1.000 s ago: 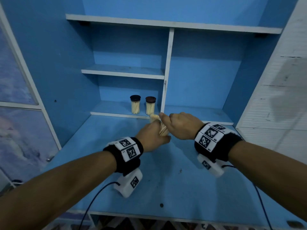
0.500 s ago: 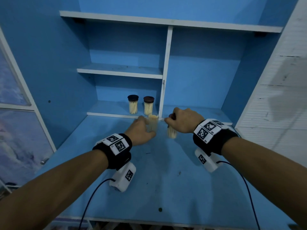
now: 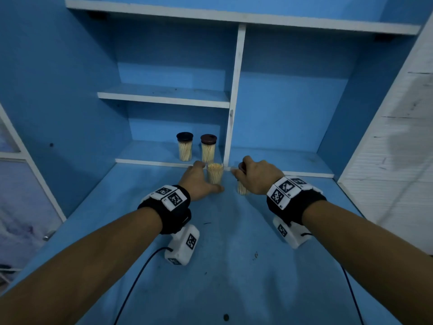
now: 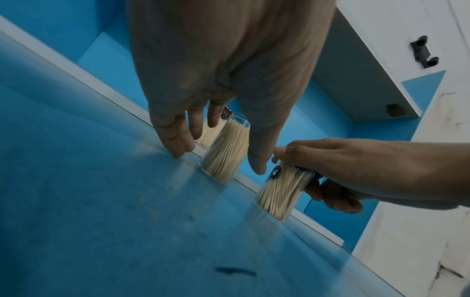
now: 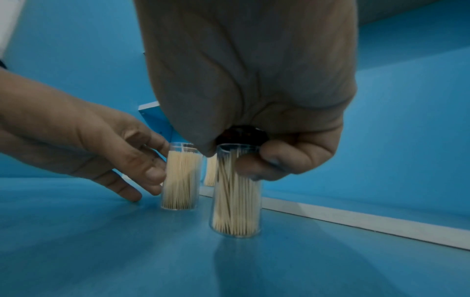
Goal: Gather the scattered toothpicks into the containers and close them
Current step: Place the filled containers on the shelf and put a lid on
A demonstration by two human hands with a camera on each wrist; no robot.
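Clear jar (image 5: 235, 191) in right hand (image 3: 256, 175)

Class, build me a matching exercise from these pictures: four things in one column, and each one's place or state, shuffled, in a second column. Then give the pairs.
Things
1. open container
2. container under the right hand
3. two capped containers
4. left hand

Places or states
A. standing on the low shelf
B. fingers spread beside a lidless container
C. lidless, full of toothpicks
D. gripped at its dark-capped top

Pairs: 1-C, 2-D, 3-A, 4-B
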